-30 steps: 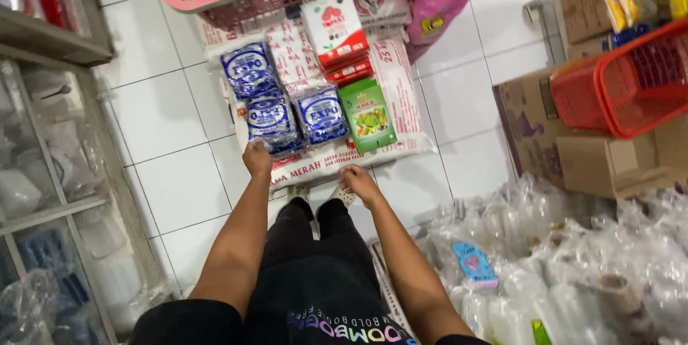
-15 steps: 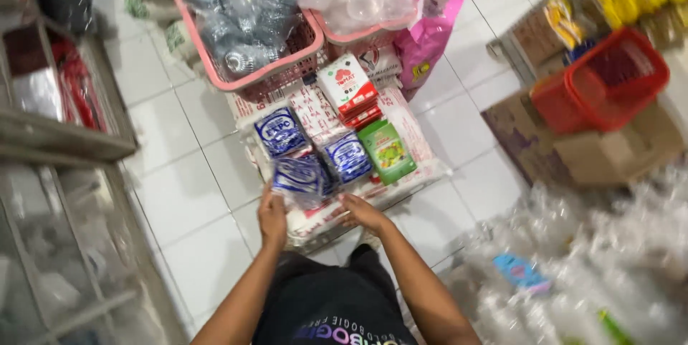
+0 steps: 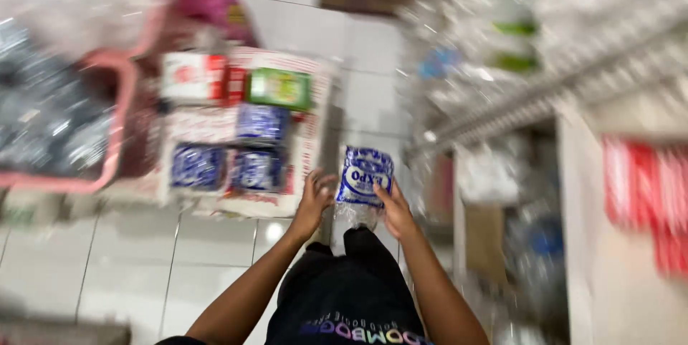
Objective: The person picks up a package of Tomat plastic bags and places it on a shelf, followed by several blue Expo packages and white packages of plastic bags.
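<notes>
Both hands [image 3: 355, 202] hold a blue-printed clear packet [image 3: 364, 176], contents blurred.

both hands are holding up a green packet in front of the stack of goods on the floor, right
Not quite. The packet held between the left hand and the right hand is blue and white with a clear lower part, not green, as the head view shows. The green packet lies on the stack of goods on the floor.

Blurred view down: left hand [image 3: 313, 198] and right hand [image 3: 393, 210] hold a blue-and-white packet [image 3: 364, 176]; similar blue packets [image 3: 229, 166] lie on the tiled floor [image 3: 143, 266], left.
</notes>
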